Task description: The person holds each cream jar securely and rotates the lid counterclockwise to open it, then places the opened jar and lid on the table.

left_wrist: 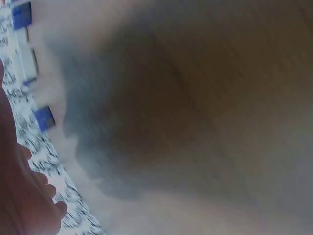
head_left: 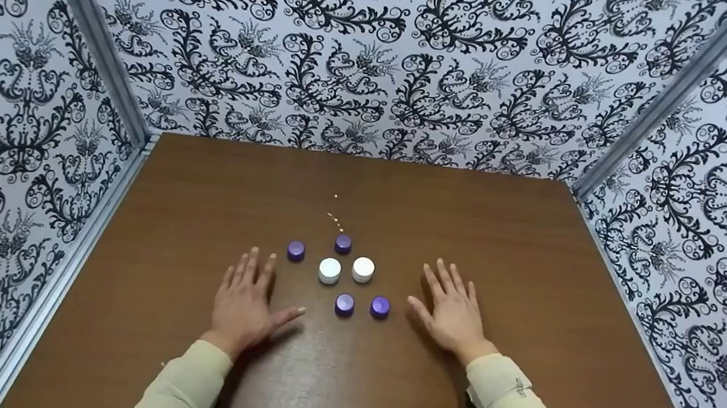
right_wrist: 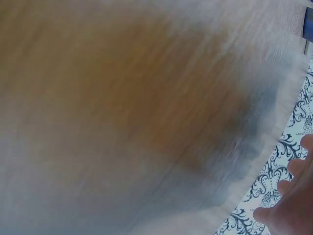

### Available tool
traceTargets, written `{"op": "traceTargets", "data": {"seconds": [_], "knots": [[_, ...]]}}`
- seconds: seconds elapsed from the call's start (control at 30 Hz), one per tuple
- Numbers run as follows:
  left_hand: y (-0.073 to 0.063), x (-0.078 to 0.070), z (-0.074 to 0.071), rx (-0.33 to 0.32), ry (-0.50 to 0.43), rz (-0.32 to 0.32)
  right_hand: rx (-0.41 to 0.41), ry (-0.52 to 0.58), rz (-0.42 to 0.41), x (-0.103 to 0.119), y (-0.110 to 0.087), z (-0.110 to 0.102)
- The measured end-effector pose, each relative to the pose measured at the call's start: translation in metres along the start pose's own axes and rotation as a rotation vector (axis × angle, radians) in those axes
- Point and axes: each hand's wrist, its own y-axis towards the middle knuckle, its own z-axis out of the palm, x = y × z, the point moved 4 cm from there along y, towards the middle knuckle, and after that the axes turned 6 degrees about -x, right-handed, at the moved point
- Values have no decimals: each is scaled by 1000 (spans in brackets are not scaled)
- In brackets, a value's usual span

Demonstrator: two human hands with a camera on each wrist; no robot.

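Two small white round containers (head_left: 329, 271) that look like lidded jars stand side by side on the brown table. Around them sit several short purple round caps (head_left: 344, 305), two nearer me and two farther off. To the left of this group, my left hand (head_left: 243, 306) is palm down with straight fingers and the thumb out toward the caps. My right hand (head_left: 453, 316) is spread likewise on the right side. Neither hand holds anything. In the left wrist view a purple cap (left_wrist: 44, 118) appears past the hand; a purple edge shows in the right wrist view.
Small pale specks (head_left: 335, 220) mark the tabletop behind the caps. Black-and-white patterned walls (head_left: 365, 62) enclose the table (head_left: 534, 249) at the back and both sides, with grey metal posts (head_left: 94, 34) at the corners.
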Motion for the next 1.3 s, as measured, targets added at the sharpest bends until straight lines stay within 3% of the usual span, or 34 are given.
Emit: {"op": "traceTargets", "data": {"seconds": [0.17, 0.33, 0.53, 0.9, 1.3], "knots": [[8, -43, 9, -9, 27, 141, -7, -1, -2, 0, -3, 0], [17, -91, 20, -42, -34, 314, -23, 2, -14, 2, -7, -2], [29, -127, 30, -20, 36, 408, -33, 2, -30, 8, -10, -3], [40, -147, 44, -10, 76, 440, -57, -3, -66, 13, -16, -8], [39, -154, 58, -50, 48, 393, -21, -13, -91, 14, -22, -10]]}}
